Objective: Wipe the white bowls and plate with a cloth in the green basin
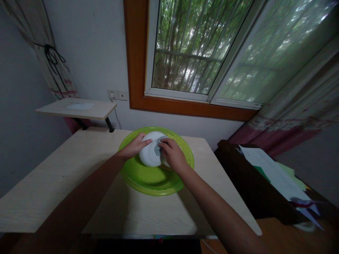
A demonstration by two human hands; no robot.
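Green basin (156, 192), white bowl (148, 157) between fingers (166, 141)

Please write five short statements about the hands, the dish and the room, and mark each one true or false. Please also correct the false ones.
1. The left hand grips the white bowl over the green basin. True.
2. The right hand holds a gray cloth against the bowl. True.
3. The bowl's open side faces the camera. False: its outer underside faces the camera.
4. The basin stands on the floor. False: it stands on the pale table.
5. A black cord is tied around the left curtain. True.
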